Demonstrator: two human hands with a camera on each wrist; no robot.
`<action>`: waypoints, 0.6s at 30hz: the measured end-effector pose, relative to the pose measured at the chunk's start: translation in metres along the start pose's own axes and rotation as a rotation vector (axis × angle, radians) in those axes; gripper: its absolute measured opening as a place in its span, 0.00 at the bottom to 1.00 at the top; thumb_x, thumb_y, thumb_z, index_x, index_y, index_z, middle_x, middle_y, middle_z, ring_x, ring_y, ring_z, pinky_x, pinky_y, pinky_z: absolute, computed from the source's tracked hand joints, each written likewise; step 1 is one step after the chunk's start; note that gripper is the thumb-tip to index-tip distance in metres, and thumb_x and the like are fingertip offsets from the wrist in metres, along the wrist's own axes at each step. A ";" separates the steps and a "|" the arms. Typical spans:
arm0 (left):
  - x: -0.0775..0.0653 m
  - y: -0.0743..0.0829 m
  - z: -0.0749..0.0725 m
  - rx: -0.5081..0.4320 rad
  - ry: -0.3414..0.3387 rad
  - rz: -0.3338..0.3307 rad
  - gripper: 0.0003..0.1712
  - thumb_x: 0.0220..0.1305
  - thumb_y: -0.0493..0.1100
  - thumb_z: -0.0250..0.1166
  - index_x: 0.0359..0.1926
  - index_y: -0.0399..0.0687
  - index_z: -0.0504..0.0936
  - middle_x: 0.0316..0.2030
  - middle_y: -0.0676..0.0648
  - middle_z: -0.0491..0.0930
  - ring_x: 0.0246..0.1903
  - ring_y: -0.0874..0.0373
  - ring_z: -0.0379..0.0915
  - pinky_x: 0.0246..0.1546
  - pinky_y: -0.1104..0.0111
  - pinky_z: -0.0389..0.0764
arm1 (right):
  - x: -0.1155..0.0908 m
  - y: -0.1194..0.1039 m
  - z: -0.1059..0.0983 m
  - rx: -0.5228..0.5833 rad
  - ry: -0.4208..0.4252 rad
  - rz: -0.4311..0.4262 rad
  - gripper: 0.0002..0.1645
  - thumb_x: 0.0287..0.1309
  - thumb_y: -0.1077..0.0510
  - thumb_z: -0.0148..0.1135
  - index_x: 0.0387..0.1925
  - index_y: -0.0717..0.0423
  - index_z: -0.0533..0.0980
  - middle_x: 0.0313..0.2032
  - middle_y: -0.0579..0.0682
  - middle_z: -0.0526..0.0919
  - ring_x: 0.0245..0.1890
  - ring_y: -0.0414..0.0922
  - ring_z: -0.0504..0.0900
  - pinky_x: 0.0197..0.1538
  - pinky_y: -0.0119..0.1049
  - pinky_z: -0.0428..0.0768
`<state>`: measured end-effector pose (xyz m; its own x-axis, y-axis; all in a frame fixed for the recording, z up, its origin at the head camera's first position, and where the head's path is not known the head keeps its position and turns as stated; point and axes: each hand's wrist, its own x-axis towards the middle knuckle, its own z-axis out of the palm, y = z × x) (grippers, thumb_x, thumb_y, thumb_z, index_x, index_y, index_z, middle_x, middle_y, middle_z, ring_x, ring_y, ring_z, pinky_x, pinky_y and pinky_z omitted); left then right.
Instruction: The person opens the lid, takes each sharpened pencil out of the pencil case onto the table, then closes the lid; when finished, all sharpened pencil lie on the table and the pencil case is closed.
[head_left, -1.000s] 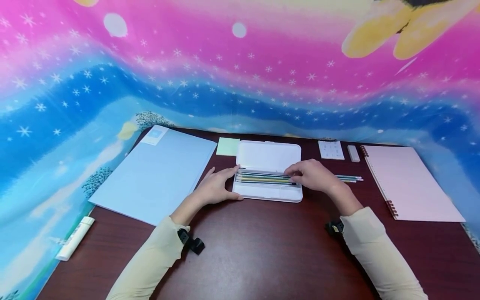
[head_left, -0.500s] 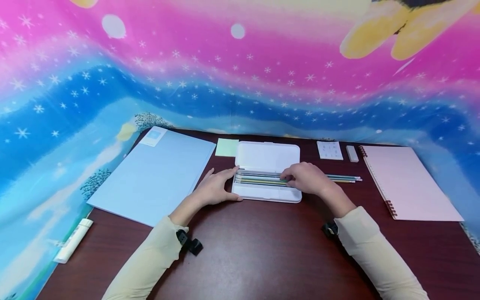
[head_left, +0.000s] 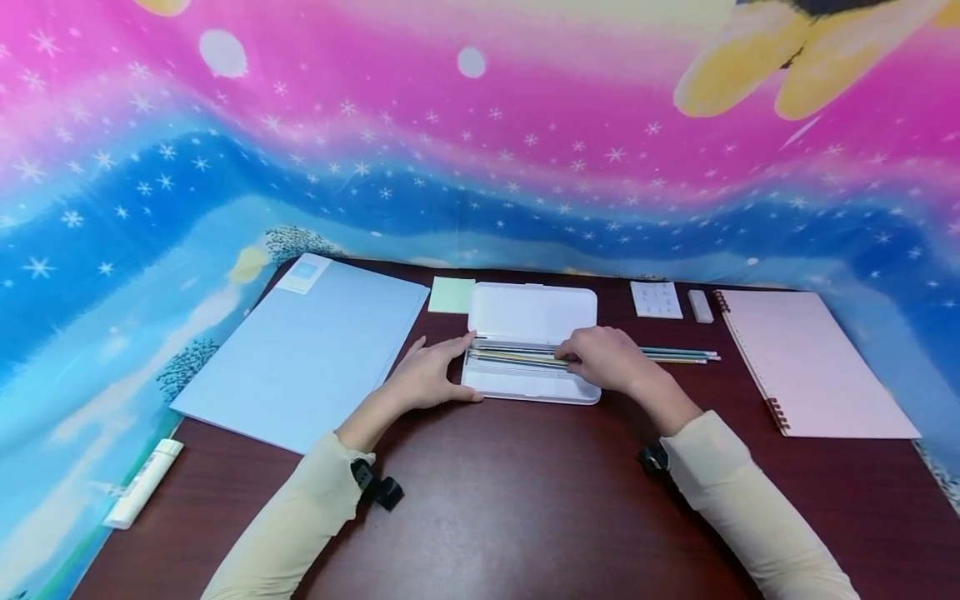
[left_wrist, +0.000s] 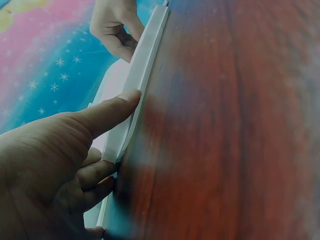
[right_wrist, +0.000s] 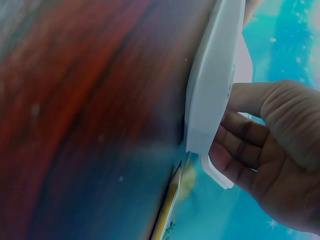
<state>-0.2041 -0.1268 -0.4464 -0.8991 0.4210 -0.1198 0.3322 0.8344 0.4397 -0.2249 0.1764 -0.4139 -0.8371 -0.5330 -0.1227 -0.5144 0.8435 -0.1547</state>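
Observation:
A white pencil case [head_left: 532,312] lies with its lid folded back on the dark wooden table. Several pencils [head_left: 510,357] lie lengthwise in its tray. My left hand [head_left: 423,377] holds the case at its left end, thumb on the front edge and fingers round the corner, as the left wrist view shows. Over the right part of the tray, my right hand [head_left: 606,358] pinches at the pencils with curled fingertips, which partly hide them. More pencils [head_left: 678,354] lie on the table right of the case; in the right wrist view a yellow pencil [right_wrist: 167,205] points toward it.
A light blue folder [head_left: 307,350] lies at left, with a white glue stick [head_left: 144,483] by the table edge. Behind are green sticky notes [head_left: 451,296], a small printed pad [head_left: 657,300] and an eraser [head_left: 701,307]. A pink spiral notebook [head_left: 817,367] lies at right.
My right hand has slid left along the tray, and the pencils under its fingertips have shifted and bunched closer together. The left hand keeps its hold on the case.

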 end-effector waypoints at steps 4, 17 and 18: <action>0.001 0.001 0.000 -0.009 0.002 0.009 0.61 0.54 0.67 0.74 0.81 0.55 0.54 0.75 0.45 0.64 0.76 0.50 0.60 0.79 0.43 0.45 | -0.002 0.004 0.000 0.028 0.006 -0.004 0.15 0.63 0.57 0.69 0.51 0.45 0.87 0.48 0.49 0.90 0.48 0.47 0.87 0.55 0.48 0.85; -0.001 0.000 0.000 -0.030 0.014 0.004 0.61 0.53 0.67 0.74 0.81 0.57 0.54 0.75 0.45 0.64 0.76 0.50 0.60 0.80 0.43 0.43 | -0.023 0.032 -0.009 0.196 0.165 -0.027 0.11 0.63 0.58 0.69 0.45 0.43 0.89 0.43 0.46 0.91 0.44 0.46 0.88 0.49 0.49 0.86; -0.001 0.000 0.000 -0.031 0.014 0.000 0.61 0.53 0.67 0.74 0.81 0.57 0.54 0.75 0.45 0.64 0.76 0.50 0.60 0.80 0.44 0.43 | -0.026 0.036 -0.010 0.200 0.181 -0.022 0.11 0.63 0.58 0.69 0.45 0.44 0.90 0.42 0.46 0.91 0.43 0.46 0.88 0.48 0.49 0.85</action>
<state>-0.2030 -0.1276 -0.4459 -0.9031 0.4158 -0.1073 0.3235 0.8230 0.4669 -0.2235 0.2212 -0.4065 -0.8551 -0.5153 0.0573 -0.5008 0.7923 -0.3484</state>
